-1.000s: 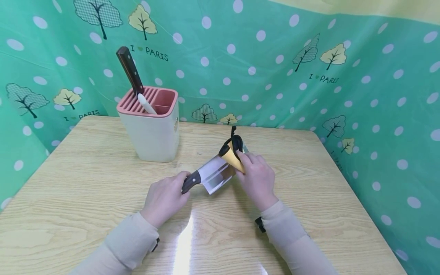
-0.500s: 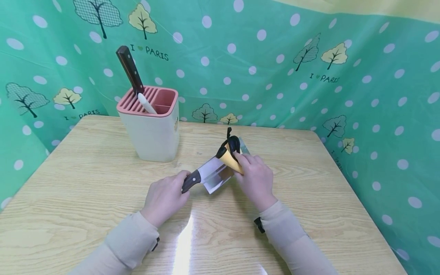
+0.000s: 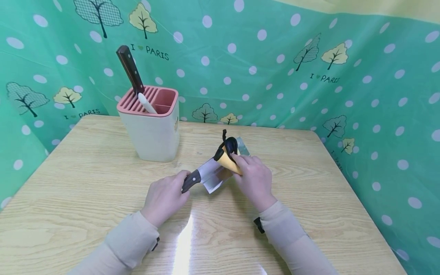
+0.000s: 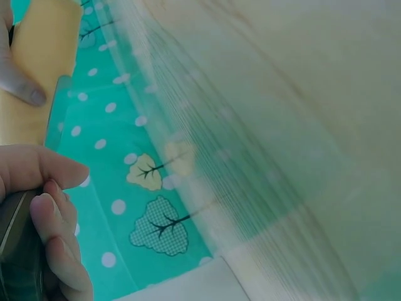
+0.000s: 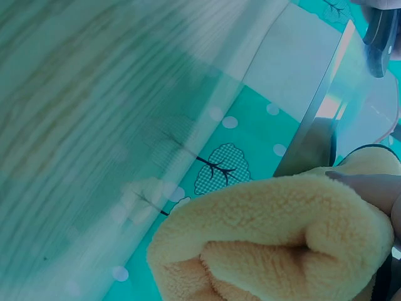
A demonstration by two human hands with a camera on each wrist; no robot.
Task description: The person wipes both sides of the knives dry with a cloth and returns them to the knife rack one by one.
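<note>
In the head view my left hand (image 3: 165, 196) grips the dark riveted handle (image 3: 191, 181) of a cleaver. Its broad shiny blade (image 3: 209, 172) points away to the right, tilted above the table. My right hand (image 3: 254, 179) holds a yellow fleecy cloth (image 3: 229, 163) with black edging and a black loop, folded over the blade. The blade's far end (image 3: 242, 145) shows beyond the cloth, while its middle is hidden. The right wrist view shows the cloth's thick fluffy folds (image 5: 269, 213) against the blade (image 5: 316, 125). Curled left fingers (image 4: 59, 251) wrap the handle in the left wrist view.
A white knife holder (image 3: 151, 135) with a pink slotted top stands at the back left. A dark-handled knife (image 3: 130, 70) and a white-handled tool (image 3: 147, 103) stick out of it. Behind the wooden table (image 3: 86, 183) hangs a green dotted curtain (image 3: 268, 76).
My right hand has slid the cloth slightly left along the blade, towards the handle. More of the blade's far end shows. The left hand and cleaver have barely moved.
</note>
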